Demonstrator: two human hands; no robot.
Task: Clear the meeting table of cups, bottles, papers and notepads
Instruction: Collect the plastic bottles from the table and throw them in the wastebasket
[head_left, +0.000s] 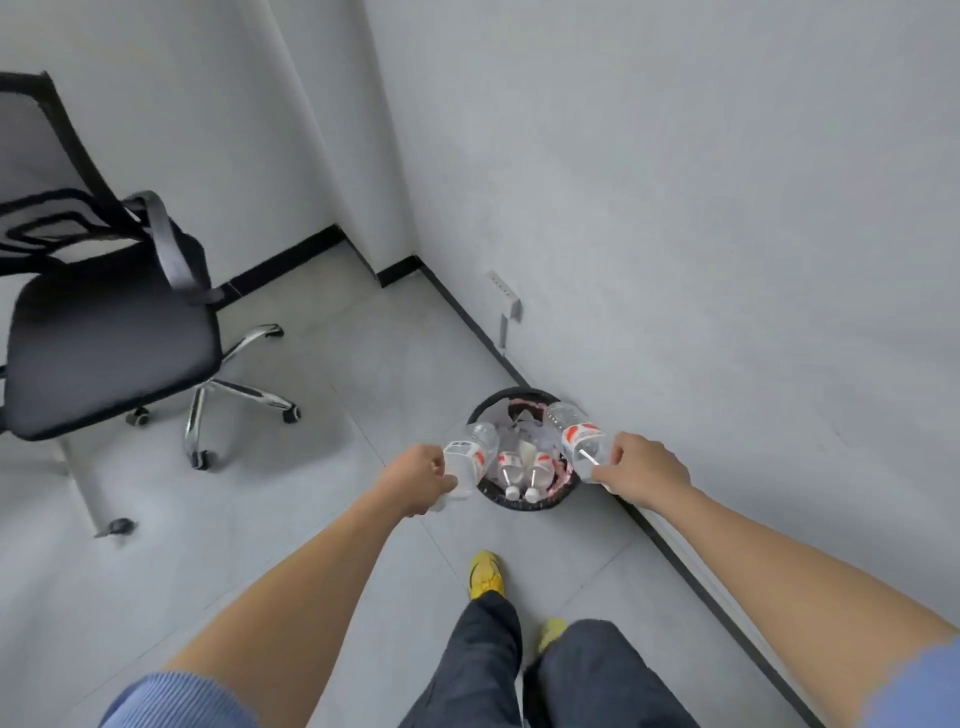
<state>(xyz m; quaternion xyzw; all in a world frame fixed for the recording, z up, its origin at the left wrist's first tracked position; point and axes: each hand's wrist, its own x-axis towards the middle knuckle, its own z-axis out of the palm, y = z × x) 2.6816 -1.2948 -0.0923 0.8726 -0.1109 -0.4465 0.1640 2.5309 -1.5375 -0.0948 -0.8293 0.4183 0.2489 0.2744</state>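
A black waste bin (540, 505) stands on the floor against the right wall. Inside lie two clear bottles (522, 473) with red-and-white labels, caps toward me, plus crumpled paper (511, 422). My left hand (418, 480) grips a clear bottle (470, 454) by its cap end, held over the bin's left rim. My right hand (641, 470) grips another clear bottle (579, 439) by its cap end, over the bin's right rim. Both bottles point their bases away from me.
A black mesh office chair (104, 332) on a chrome wheeled base stands at the left. A grey table leg (85, 478) rises from the floor near it. A wall socket (504, 288) sits low on the right wall. My yellow shoes (485, 574) are just behind the bin.
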